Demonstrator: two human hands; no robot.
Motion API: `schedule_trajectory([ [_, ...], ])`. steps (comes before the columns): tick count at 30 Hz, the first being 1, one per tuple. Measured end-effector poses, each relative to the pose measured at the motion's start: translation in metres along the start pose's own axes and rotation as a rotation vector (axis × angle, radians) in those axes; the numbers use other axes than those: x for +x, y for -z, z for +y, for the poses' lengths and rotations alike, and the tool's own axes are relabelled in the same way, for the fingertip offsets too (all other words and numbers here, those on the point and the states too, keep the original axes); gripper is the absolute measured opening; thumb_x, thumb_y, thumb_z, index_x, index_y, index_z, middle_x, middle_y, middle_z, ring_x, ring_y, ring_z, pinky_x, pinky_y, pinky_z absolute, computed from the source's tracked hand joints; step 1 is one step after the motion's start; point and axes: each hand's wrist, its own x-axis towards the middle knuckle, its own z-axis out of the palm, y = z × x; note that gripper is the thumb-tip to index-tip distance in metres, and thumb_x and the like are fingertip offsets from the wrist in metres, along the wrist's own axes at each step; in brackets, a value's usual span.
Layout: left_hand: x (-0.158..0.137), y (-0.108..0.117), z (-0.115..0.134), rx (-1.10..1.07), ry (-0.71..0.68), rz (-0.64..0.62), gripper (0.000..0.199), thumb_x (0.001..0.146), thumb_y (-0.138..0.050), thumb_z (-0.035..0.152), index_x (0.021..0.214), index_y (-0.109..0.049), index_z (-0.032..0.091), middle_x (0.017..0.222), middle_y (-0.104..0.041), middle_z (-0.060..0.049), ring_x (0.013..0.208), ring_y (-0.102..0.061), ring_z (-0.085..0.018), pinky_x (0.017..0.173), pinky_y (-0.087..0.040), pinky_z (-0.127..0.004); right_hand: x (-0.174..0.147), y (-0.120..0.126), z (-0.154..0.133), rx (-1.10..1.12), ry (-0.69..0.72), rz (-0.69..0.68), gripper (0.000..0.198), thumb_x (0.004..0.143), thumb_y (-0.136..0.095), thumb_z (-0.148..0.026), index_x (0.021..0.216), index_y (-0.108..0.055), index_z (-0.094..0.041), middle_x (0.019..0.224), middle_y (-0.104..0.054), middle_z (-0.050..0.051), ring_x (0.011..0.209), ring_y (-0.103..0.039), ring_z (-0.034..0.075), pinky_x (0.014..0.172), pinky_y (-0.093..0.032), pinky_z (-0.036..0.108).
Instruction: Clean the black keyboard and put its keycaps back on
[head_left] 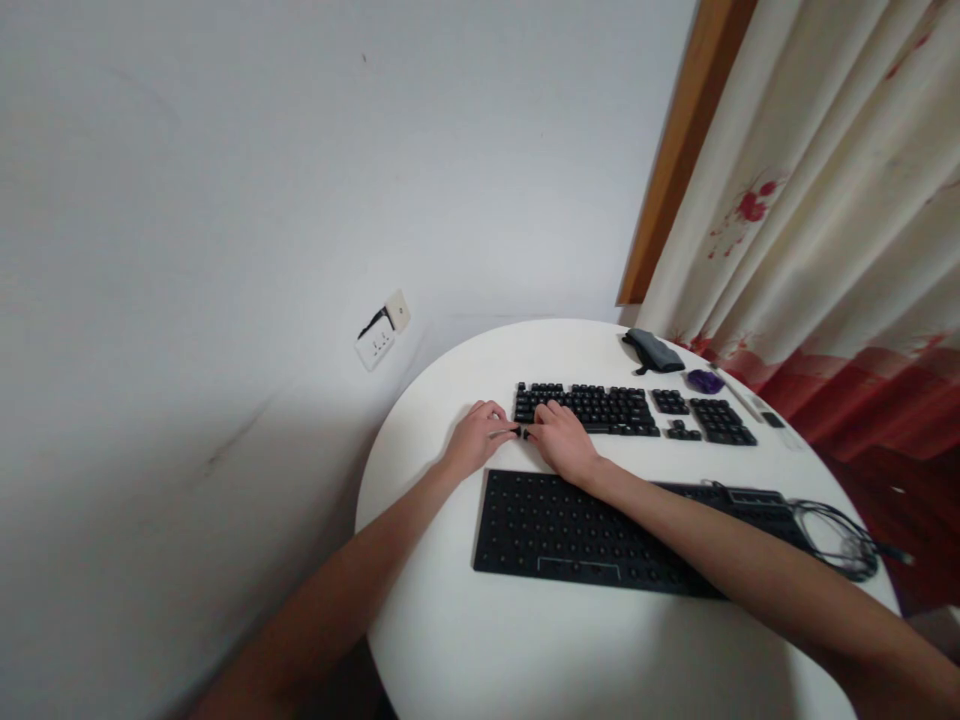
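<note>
Black keycaps (607,408) lie in rows on the white round table (427,620), laid out like a keyboard. At the lower left corner of that layout my two hands nearly meet. My left hand (471,440) is closed on a thin pale tool (502,432), whose dark tip points right; its exact kind is too small to tell. My right hand (561,442) pinches a small black keycap (526,433) close to that tip. Below them lies the black keyboard base (525,520) with its keys off and bare switch posts showing. My right forearm crosses over it and hides part.
A coiled black cable (840,540) lies at the base's right end. Toward the back right are a dark grey pouch-like item (654,352), a purple object (705,381) and a narrow pale strip (739,395). A wall socket (375,343) and a curtain (795,230) flank the table.
</note>
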Motion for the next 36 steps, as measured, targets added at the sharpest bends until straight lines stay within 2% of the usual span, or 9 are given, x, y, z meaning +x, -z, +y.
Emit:
schedule_trajectory([
  [4,-0.003,0.003,0.000,-0.075,0.018,-0.017,0.012,0.089,-0.069,0.030,0.096,-0.078,0.026,0.098,-0.071,-0.005,0.096,-0.059,-0.022,0.089,-0.048,-0.038,-0.003,-0.001,-0.003,0.039,0.025,-0.013,0.018,0.096,-0.058,-0.022,0.089,-0.074,-0.017,0.100,-0.065,0.011,0.101,-0.051,0.026,0.084,-0.042,0.036],
  [8,-0.005,0.005,0.000,-0.113,0.027,-0.049,0.012,0.089,-0.068,0.029,0.096,-0.077,0.025,0.099,-0.076,-0.003,0.095,-0.064,-0.021,0.090,-0.049,-0.038,-0.003,-0.003,-0.004,0.104,0.050,-0.032,0.012,0.093,-0.063,-0.021,0.089,-0.073,-0.016,0.093,-0.070,0.009,0.096,-0.057,0.024,0.084,-0.043,0.033],
  [14,-0.008,0.005,0.002,-0.135,0.108,-0.061,0.013,0.086,-0.071,0.025,0.097,-0.077,0.025,0.098,-0.077,-0.002,0.091,-0.066,-0.021,0.084,-0.050,-0.034,-0.008,0.001,-0.008,0.213,-0.001,0.008,0.010,0.090,-0.066,-0.020,0.097,-0.072,-0.018,0.094,-0.073,0.006,0.093,-0.063,0.022,0.084,-0.045,0.030],
  [19,-0.007,0.013,0.012,-0.169,0.203,-0.055,0.013,0.081,-0.073,0.022,0.093,-0.078,0.022,0.088,-0.077,-0.003,0.081,-0.065,-0.019,0.077,-0.049,-0.030,-0.039,0.018,-0.019,0.483,-0.104,0.112,0.008,0.087,-0.067,-0.018,0.094,-0.072,-0.019,0.090,-0.073,0.004,0.084,-0.065,0.020,0.080,-0.048,0.030],
  [23,-0.011,0.035,0.026,-0.212,0.292,-0.048,0.019,0.083,-0.070,0.028,0.095,-0.078,0.016,0.082,-0.077,-0.004,0.067,-0.063,-0.015,0.066,-0.048,-0.026,-0.070,0.033,-0.031,0.640,-0.156,0.127,0.007,0.086,-0.067,-0.018,0.091,-0.071,-0.019,0.086,-0.072,0.003,0.079,-0.064,0.019,0.076,-0.048,0.031],
  [26,-0.029,0.055,0.041,-0.244,0.321,-0.079,0.024,0.084,-0.070,0.035,0.097,-0.078,0.018,0.083,-0.077,-0.003,0.064,-0.061,-0.014,0.062,-0.047,-0.024,-0.086,0.039,-0.041,0.730,-0.200,0.134,0.006,0.087,-0.067,-0.020,0.090,-0.071,-0.019,0.086,-0.072,0.003,0.077,-0.064,0.019,0.075,-0.047,0.031],
  [29,-0.061,0.068,0.057,-0.301,0.354,-0.139,0.022,0.083,-0.069,0.033,0.098,-0.079,0.020,0.086,-0.078,-0.003,0.068,-0.062,-0.015,0.065,-0.046,-0.025,-0.093,0.037,-0.050,0.824,-0.230,0.117,0.005,0.087,-0.067,-0.020,0.089,-0.071,-0.019,0.084,-0.072,0.002,0.077,-0.064,0.018,0.074,-0.047,0.030],
  [33,-0.107,0.069,0.074,-0.335,0.406,-0.178,0.021,0.084,-0.068,0.031,0.100,-0.079,0.023,0.091,-0.078,-0.003,0.070,-0.064,-0.016,0.065,-0.046,-0.026,-0.096,0.028,-0.061,0.921,-0.225,0.062,0.006,0.086,-0.066,-0.018,0.088,-0.072,-0.018,0.083,-0.072,0.002,0.075,-0.064,0.017,0.070,-0.047,0.028],
  [36,-0.128,0.064,0.084,-0.409,0.418,-0.151,0.020,0.085,-0.069,0.029,0.100,-0.079,0.022,0.094,-0.077,-0.005,0.080,-0.067,-0.018,0.071,-0.048,-0.028,-0.098,0.021,-0.069,0.940,-0.215,0.049,0.009,0.086,-0.066,-0.018,0.091,-0.073,-0.018,0.085,-0.073,0.003,0.076,-0.065,0.018,0.070,-0.046,0.028],
])
